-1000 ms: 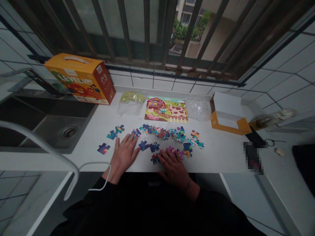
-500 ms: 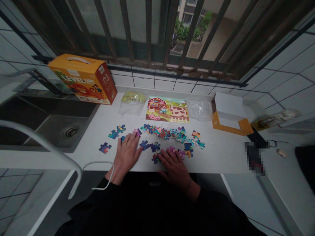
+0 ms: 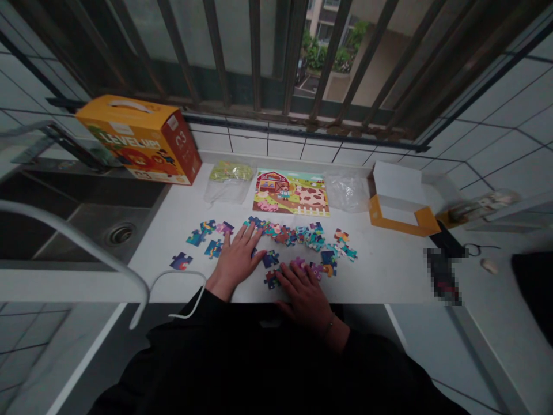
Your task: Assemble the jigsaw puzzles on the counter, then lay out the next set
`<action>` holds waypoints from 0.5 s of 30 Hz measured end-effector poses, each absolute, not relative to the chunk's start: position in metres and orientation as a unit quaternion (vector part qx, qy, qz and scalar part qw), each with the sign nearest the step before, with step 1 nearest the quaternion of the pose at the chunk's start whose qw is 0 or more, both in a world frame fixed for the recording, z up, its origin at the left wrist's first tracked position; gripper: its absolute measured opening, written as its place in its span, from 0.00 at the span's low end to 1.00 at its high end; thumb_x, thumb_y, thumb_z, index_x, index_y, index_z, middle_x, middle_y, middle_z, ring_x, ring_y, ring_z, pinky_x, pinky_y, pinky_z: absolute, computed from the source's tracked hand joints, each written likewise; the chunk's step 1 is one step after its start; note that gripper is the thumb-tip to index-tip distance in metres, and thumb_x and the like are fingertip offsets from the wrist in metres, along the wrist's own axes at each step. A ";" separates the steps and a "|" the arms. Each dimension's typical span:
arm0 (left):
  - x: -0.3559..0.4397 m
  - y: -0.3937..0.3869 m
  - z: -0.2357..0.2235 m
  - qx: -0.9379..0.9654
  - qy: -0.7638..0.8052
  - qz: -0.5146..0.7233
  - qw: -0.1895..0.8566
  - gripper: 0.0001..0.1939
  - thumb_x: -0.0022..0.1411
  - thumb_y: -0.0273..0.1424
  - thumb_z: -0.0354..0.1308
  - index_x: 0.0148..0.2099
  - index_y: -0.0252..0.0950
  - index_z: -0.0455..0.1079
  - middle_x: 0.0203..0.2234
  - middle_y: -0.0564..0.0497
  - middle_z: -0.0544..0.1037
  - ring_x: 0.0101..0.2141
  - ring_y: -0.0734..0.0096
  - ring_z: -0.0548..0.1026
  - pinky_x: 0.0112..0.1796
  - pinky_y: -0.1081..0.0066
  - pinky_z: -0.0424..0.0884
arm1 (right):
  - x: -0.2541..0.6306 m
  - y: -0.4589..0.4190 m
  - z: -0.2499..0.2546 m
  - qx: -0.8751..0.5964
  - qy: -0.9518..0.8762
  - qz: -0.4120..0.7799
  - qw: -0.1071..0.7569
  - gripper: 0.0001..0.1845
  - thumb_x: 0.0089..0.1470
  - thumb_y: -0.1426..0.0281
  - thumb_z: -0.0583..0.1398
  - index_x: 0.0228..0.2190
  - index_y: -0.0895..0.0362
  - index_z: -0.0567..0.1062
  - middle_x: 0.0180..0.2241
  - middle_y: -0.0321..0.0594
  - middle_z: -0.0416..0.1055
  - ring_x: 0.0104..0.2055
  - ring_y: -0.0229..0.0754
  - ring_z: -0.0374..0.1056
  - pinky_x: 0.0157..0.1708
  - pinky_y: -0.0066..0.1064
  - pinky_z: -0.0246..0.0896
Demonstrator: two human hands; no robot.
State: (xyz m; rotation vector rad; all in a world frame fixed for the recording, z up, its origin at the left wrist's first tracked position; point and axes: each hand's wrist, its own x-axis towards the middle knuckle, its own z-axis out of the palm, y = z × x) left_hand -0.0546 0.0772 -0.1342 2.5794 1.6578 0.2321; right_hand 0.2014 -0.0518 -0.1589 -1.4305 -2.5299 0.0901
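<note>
My left hand (image 3: 237, 257) lies palm down with its fingers stretched out, the tips at the left end of a heap of jigsaw pieces (image 3: 283, 233). A purple puzzle piece (image 3: 224, 228) and a blue puzzle piece (image 3: 213, 249) lie just left of its fingers. My right hand (image 3: 305, 294) rests flat, fingertips on purple jigsaw pieces near the counter's front edge. A dark puzzle piece (image 3: 271, 280) sits beside its fingers. Between the hands is a dark blue puzzle piece (image 3: 271, 259). Farther left lies a blue piece with a red patch (image 3: 181, 261).
Behind the heap lies a farm picture card (image 3: 290, 193), with a plastic bag (image 3: 228, 181) and clear wrapping (image 3: 347, 192) on either side. An orange box (image 3: 140, 141) stands by the sink (image 3: 97, 227). An opened box (image 3: 401, 216) is at right. A white cable (image 3: 78, 230) loops at left.
My left hand has slid right, from the purple piece to the heap, uncovering the purple and blue pieces on its left. My right hand stays in place. The view has shifted slightly.
</note>
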 end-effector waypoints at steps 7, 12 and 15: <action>-0.061 0.090 -0.132 0.751 0.658 0.050 -0.024 0.37 0.79 0.55 0.45 0.80 0.41 0.58 0.79 0.33 0.52 0.76 0.32 0.55 0.71 0.26 0.45 | 0.201 -0.052 -0.158 -0.484 -0.866 0.035 0.119 0.40 0.72 0.53 0.60 0.77 0.51 0.60 0.78 0.44 0.55 0.79 0.58 0.50 0.79 0.56 0.29; -0.059 0.089 -0.130 0.724 0.687 0.055 -0.028 0.40 0.79 0.54 0.46 0.80 0.35 0.57 0.79 0.29 0.51 0.76 0.27 0.53 0.70 0.26 0.46 | 0.200 -0.051 -0.158 -0.486 -0.865 0.040 0.120 0.40 0.72 0.52 0.59 0.77 0.51 0.60 0.79 0.43 0.54 0.79 0.59 0.51 0.79 0.57 0.28; -0.053 0.089 -0.133 0.783 0.618 0.069 -0.003 0.39 0.80 0.51 0.44 0.82 0.37 0.52 0.80 0.36 0.49 0.79 0.35 0.48 0.71 0.26 0.47 | 0.200 -0.051 -0.159 -0.486 -0.864 0.040 0.123 0.40 0.72 0.51 0.60 0.77 0.51 0.60 0.78 0.44 0.55 0.79 0.59 0.51 0.79 0.58 0.29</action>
